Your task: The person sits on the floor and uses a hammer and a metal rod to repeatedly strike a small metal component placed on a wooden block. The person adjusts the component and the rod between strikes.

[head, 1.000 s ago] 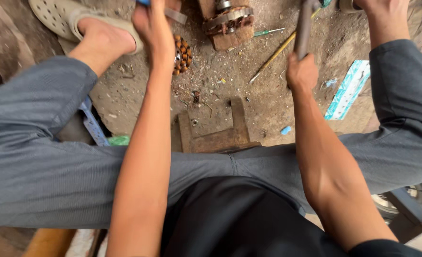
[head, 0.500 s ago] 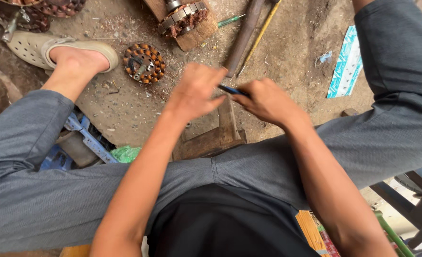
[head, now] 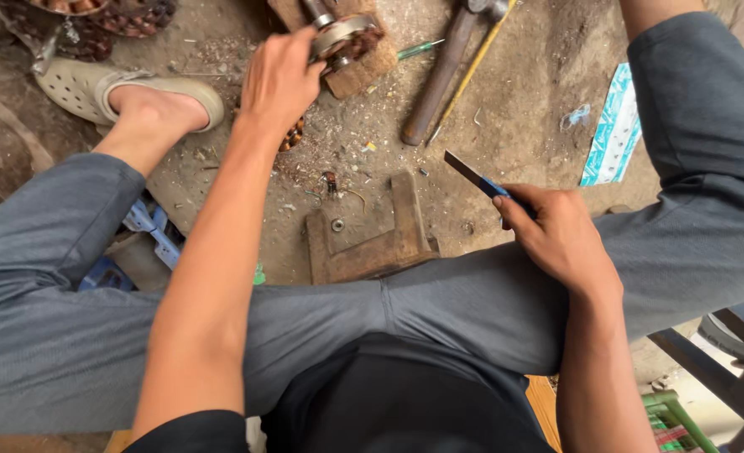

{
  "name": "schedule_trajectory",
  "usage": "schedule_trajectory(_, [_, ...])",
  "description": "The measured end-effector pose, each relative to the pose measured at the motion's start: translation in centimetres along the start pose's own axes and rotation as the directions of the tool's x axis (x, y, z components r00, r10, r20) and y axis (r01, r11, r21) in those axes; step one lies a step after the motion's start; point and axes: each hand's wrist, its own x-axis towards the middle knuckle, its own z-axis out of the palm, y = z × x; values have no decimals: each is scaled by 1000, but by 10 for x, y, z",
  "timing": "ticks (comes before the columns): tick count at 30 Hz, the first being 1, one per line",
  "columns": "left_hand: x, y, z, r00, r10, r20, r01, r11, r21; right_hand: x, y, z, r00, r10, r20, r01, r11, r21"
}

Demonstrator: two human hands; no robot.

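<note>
My left hand (head: 279, 80) reaches forward and touches a round metal motor part (head: 342, 33) that rests on a wooden block (head: 363, 71) on the dirt floor; whether its fingers grip the part is unclear. My right hand (head: 556, 235) sits over my right thigh and holds a small knife (head: 472, 174) with a dark blade and blue handle, blade pointing up and left. A U-shaped wooden jig (head: 368, 243) lies on the ground between my knees, in front of my lap.
A hammer with a wooden handle (head: 439, 80), a yellow rod (head: 472, 71) and a green screwdriver (head: 422, 49) lie at the top. A copper-wound part (head: 292, 134) peeks from under my left wrist. A beige sandal (head: 86, 88) is on my left foot. A teal-and-white packet (head: 611, 134) lies to the right.
My left hand left the knife and moved forward to the motor part on the block. My right hand drew back toward my thigh with the knife.
</note>
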Motion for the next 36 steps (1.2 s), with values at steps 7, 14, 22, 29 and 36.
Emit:
schedule_trajectory(7, [17, 2, 14, 970, 229, -79, -226, 973, 54, 15, -9, 9, 973, -170, -155, 163, 985, -57])
schedule_trajectory(14, [6, -5, 27, 978, 132, -161, -144, 988, -61, 91, -27, 47, 704, -644, -298, 585, 765, -270])
schedule_trajectory(22, [6, 2, 43, 976, 107, -189, -121, 990, -68, 124, -33, 98, 719, -679, -147, 561, 692, -454])
schedule_trajectory(29, [7, 1, 54, 966, 128, -225, -140, 989, -40, 124, -40, 112, 720, -689, -79, 524, 616, -588])
schedule_trajectory(36, [11, 20, 40, 923, 293, -250, -311, 950, -34, 194, -86, 57, 692, -696, 190, 621, 440, -649])
